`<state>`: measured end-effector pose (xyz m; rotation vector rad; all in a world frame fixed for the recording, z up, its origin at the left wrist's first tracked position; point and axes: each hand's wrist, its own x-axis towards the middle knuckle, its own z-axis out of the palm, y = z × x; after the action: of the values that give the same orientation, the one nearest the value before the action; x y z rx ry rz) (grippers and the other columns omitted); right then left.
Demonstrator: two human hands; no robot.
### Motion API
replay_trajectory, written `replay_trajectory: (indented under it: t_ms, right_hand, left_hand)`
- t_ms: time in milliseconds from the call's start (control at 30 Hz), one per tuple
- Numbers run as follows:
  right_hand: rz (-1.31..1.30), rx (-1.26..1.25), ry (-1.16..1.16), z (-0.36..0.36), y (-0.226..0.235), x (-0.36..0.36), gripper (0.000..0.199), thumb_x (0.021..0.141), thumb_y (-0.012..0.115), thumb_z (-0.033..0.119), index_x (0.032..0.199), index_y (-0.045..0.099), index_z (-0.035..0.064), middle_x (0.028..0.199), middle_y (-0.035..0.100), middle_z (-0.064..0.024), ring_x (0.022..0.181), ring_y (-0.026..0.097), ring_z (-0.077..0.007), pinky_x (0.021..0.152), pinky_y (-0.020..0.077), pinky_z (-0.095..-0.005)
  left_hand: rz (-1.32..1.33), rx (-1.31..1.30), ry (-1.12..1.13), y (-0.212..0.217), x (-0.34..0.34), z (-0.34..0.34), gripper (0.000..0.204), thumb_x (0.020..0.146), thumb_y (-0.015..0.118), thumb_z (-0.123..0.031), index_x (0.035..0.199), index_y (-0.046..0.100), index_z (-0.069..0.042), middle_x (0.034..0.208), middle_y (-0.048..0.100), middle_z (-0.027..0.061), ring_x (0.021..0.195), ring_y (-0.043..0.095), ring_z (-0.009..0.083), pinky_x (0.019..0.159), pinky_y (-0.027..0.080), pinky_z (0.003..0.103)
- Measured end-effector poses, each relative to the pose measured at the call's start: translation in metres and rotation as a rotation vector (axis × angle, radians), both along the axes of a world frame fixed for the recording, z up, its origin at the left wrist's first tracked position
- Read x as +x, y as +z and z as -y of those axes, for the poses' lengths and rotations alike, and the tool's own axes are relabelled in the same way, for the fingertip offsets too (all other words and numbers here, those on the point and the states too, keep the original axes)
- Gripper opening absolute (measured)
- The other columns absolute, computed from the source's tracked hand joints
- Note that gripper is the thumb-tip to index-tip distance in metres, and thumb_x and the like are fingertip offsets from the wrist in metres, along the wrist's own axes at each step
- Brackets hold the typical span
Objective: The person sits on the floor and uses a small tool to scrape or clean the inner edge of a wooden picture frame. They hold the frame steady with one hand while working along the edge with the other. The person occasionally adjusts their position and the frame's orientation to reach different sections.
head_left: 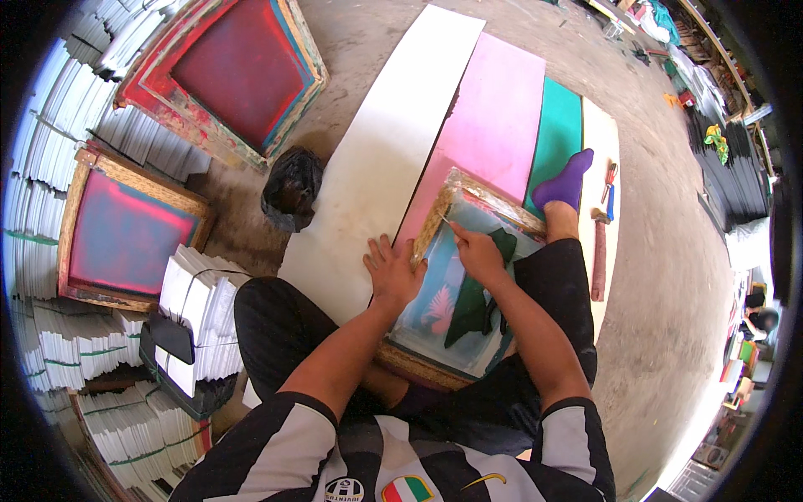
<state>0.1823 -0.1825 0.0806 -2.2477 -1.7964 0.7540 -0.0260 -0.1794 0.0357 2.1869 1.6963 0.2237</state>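
Note:
A wooden screen-printing frame (435,219) with worn, paint-stained bars lies tilted across my lap and the coloured sheets. Its mesh is bluish with a pink leaf-like print (438,311), and a dark green cloth (473,315) is draped over part of it. My left hand (395,273) rests with fingers spread at the frame's left bar, thumb against the wood. Closed near the upper left corner, my right hand (480,253) grips a thin pointed tool (447,221). Only its pale tip shows, touching or just over the inner edge of the bar; its kind I cannot make out.
Long white (389,125), pink (493,109) and green (559,125) sheets lie beneath. A hammer (599,251) and a red-handled tool (610,177) lie right of my purple-socked foot (565,180). At left are a black plastic bag (292,188), red-stained screens (242,75) and bundled paper stacks (201,305).

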Motion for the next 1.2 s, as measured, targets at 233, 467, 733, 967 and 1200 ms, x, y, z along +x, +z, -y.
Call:
replay_trajectory:
  t_ms: [233, 467, 733, 967, 1200]
  right_hand:
    - [-0.176, 0.095, 0.011, 0.006, -0.045, 0.018, 0.044, 0.106, 0.050, 0.036, 0.149, 0.053, 0.0345, 0.109, 0.073, -0.0232, 0.100, 0.071, -0.0444, 0.088, 0.0552, -0.0560]
    - [-0.092, 0.294, 0.023, 0.006, -0.041, 0.022, 0.041, 0.101, 0.060, 0.024, 0.140, 0.065, 0.0335, 0.087, 0.072, -0.0227, 0.074, 0.069, -0.0396, 0.064, 0.0531, -0.0496]
    - [-0.298, 0.049, -0.052, -0.002, -0.020, 0.017, 0.040, 0.103, 0.055, 0.037, 0.142, 0.063, 0.0327, 0.114, 0.073, -0.0203, 0.107, 0.070, -0.0393, 0.095, 0.0535, -0.0479]
    - [-0.512, 0.039, -0.053, -0.013, -0.062, 0.049, 0.041, 0.105, 0.060, 0.033, 0.144, 0.063, 0.0211, 0.072, 0.059, 0.0012, 0.056, 0.049, -0.0101, 0.053, 0.0441, -0.0277]
    - [-0.681, -0.243, -0.251, -0.018, 0.009, 0.024, 0.046, 0.104, 0.060, 0.028, 0.150, 0.057, 0.0213, 0.072, 0.059, -0.0017, 0.050, 0.049, -0.0114, 0.047, 0.0426, -0.0293]
  left_hand:
    - [-0.021, -0.020, -0.002, 0.002, -0.001, -0.001, 0.066, 0.093, 0.063, -0.051, 0.149, 0.051, -0.019, 0.154, 0.036, 0.0325, 0.148, 0.022, 0.0575, 0.115, 0.022, 0.074]
    - [-0.025, -0.012, -0.014, 0.001, 0.003, 0.000, 0.067, 0.093, 0.063, -0.052, 0.150, 0.050, -0.019, 0.157, 0.033, 0.0320, 0.149, 0.022, 0.0569, 0.115, 0.021, 0.074]
    - [-0.027, -0.047, 0.013, 0.006, -0.005, -0.001, 0.067, 0.092, 0.063, -0.052, 0.150, 0.051, -0.020, 0.157, 0.033, 0.0319, 0.149, 0.022, 0.0568, 0.116, 0.020, 0.073]
    - [-0.028, -0.083, -0.006, 0.007, 0.004, 0.000, 0.068, 0.093, 0.063, -0.053, 0.151, 0.049, -0.022, 0.161, 0.030, 0.0307, 0.151, 0.018, 0.0556, 0.118, 0.018, 0.072]
    - [-0.069, -0.112, 0.004, 0.010, 0.002, -0.003, 0.067, 0.094, 0.061, -0.053, 0.152, 0.049, -0.022, 0.162, 0.029, 0.0289, 0.152, 0.017, 0.0537, 0.118, 0.018, 0.072]
